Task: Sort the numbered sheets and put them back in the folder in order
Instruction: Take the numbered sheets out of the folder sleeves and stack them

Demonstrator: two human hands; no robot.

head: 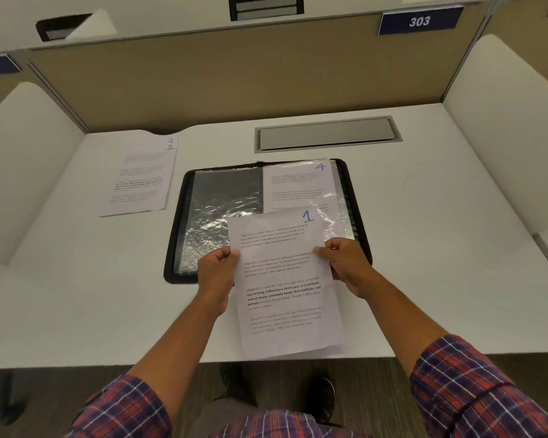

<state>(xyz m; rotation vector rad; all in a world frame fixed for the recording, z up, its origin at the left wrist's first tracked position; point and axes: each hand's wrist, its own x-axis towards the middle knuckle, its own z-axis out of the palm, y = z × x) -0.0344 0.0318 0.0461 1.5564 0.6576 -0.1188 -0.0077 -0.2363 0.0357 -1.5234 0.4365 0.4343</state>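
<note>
A printed sheet marked 1 (285, 298) hangs above the desk's front edge. My left hand (217, 273) pinches its left edge and my right hand (345, 263) pinches its right edge. Behind it lies a black folder (184, 216), open flat on the desk. Its left plastic sleeve (222, 197) holds no sheet. The right sleeve holds a sheet marked 4 (298, 184), partly covered by sheet 1. To the folder's left, flat on the desk, lies a small stack of sheets with a 2 on top (140, 175) and another sheet's number showing just above it.
A white desk (440, 248) is closed in by beige and white partition walls at the back and both sides. A grey cable flap (326, 134) is set in the desk behind the folder. A blue sign reads 303 (419, 20).
</note>
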